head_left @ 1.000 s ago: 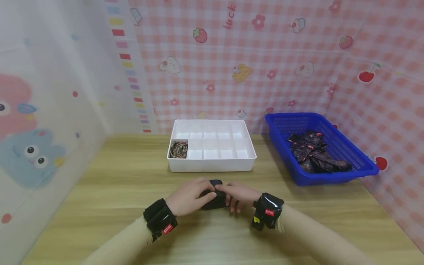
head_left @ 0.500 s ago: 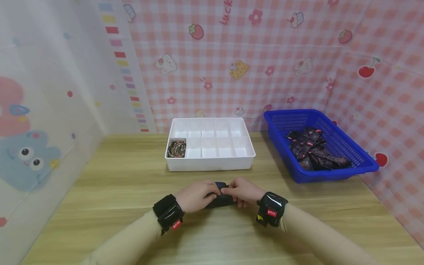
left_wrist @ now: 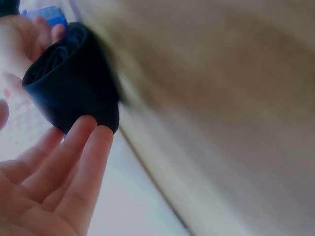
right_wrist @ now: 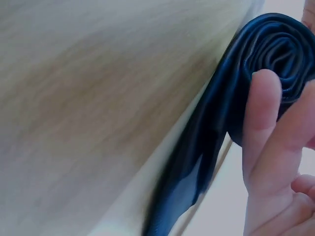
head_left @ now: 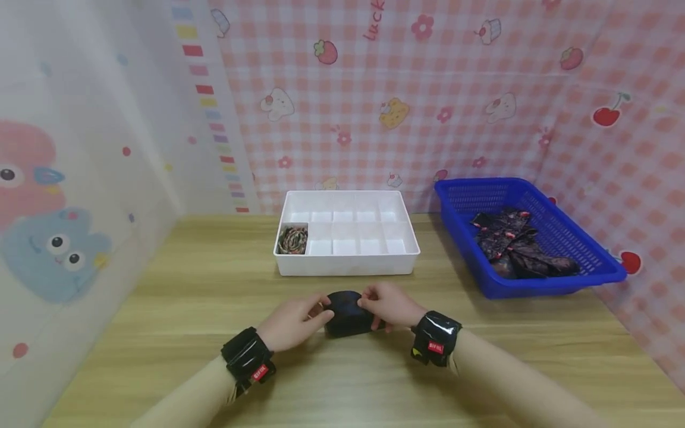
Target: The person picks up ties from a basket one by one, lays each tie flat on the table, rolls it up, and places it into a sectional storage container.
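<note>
A rolled strip of dark, silky cloth point(head_left: 349, 314) lies on the table in front of the white box, between both hands. Its spiral end and a flat loose tail show in the right wrist view, where the cloth roll point(right_wrist: 283, 56) is largest. My left hand point(head_left: 293, 324) is at its left side, thumb and fingers apart. In the left wrist view, fairly straight fingertips point(left_wrist: 84, 123) touch the roll's edge. My right hand point(head_left: 393, 306) holds the roll's right side, thumb and index finger at its top; other fingers point(right_wrist: 266, 93) lie against the spiral end.
Behind stands the white divided box point(head_left: 346, 265), with a patterned rolled cloth point(head_left: 292, 240) in its front left compartment. At the right a blue basket point(head_left: 556, 285) holds dark, red-flecked cloth items point(head_left: 514, 244). A checked pink curtain point(head_left: 374, 154) hangs behind the wooden table point(head_left: 214, 273).
My left hand has drawn back to the left, leaving more of the roll's top in view. The right hand stays at the roll's right side. The head view has shifted slightly.
</note>
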Demonstrator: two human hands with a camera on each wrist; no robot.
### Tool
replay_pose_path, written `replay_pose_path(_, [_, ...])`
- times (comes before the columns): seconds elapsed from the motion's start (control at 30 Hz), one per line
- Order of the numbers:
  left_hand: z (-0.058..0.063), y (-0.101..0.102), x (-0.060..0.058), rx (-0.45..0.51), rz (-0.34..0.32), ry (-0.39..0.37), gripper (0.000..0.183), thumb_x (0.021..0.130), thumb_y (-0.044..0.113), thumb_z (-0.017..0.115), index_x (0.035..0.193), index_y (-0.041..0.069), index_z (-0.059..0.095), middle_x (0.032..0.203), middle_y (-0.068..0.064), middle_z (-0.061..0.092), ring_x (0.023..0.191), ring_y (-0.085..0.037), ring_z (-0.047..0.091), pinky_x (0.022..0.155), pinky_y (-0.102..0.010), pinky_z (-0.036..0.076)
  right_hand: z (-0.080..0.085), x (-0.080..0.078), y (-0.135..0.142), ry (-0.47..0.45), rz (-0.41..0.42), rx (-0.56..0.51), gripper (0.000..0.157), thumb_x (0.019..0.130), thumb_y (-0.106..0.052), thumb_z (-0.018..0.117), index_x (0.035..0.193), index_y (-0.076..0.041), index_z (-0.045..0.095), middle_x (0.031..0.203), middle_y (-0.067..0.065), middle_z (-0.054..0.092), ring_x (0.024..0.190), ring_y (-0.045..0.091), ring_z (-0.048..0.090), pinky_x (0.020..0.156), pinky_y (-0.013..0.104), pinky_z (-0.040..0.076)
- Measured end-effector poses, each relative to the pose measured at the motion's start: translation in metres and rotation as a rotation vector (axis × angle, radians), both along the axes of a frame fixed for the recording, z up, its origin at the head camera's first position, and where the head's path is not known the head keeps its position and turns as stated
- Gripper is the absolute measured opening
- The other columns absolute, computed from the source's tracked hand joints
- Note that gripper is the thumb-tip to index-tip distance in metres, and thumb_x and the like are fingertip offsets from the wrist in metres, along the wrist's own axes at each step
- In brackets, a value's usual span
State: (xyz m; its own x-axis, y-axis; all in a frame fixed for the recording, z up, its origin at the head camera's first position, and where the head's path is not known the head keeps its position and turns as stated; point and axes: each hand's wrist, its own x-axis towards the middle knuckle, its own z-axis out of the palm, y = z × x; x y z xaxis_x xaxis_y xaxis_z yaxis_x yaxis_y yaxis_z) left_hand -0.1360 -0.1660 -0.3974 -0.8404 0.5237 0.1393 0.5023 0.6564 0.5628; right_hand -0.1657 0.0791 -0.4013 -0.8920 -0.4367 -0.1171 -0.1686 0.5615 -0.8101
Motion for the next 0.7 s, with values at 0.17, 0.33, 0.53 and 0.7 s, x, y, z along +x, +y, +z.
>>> replay_pose_path(0.17, [0.012, 0.008, -0.001, 0.027, -0.036, 0.108, 0.028, 0.099, 0.027, 0.055, 0.117, 0.009, 0.066, 0.105, -0.003, 0.069, 0.09, -0.013, 0.063, 0.079, -0.036, 0.051, 0.002, -0.001, 0.006, -0.106, -0.044, -0.051, 0.047, 0.097, -0.048, 0.051, 0.091, -0.003, 0.059, 0.075, 0.007, 0.058, 0.049, 0.018, 0.062, 0.036, 0.029, 0.045])
replay_pose_path(0.33, [0.021, 0.034, -0.013, 0.015, -0.144, 0.249, 0.025, 0.093, 0.01, 0.061, 0.117, 0.007, 0.068, 0.106, -0.004, 0.065, 0.091, -0.014, 0.06, 0.079, -0.032, 0.05, 0.003, -0.001, 0.022, -0.148, -0.076, -0.068, 0.057, 0.093, -0.058, 0.051, 0.098, -0.003, 0.062, 0.073, 0.008, 0.057, 0.046, 0.016, 0.055, 0.037, 0.026, 0.042])
replay_pose_path(0.53, [0.023, 0.068, -0.037, 0.015, -0.289, 0.298, 0.029, 0.087, 0.001, 0.066, 0.116, 0.004, 0.069, 0.106, -0.009, 0.062, 0.097, -0.021, 0.059, 0.085, -0.034, 0.049, 0.001, -0.004, 0.048, -0.181, -0.112, -0.114, 0.048, 0.095, -0.051, 0.051, 0.093, -0.006, 0.065, 0.069, 0.003, 0.052, 0.047, 0.011, 0.04, 0.041, 0.023, 0.032])
replay_pose_path(0.7, [0.021, 0.087, -0.055, -0.008, -0.317, 0.213, 0.03, 0.089, 0.008, 0.067, 0.119, 0.005, 0.068, 0.109, -0.009, 0.062, 0.101, -0.022, 0.057, 0.088, -0.035, 0.047, 0.001, -0.01, 0.068, -0.117, -0.094, -0.07, 0.046, 0.097, -0.044, 0.05, 0.081, -0.003, 0.063, 0.06, 0.0, 0.047, 0.045, 0.01, 0.035, 0.041, 0.022, 0.028])
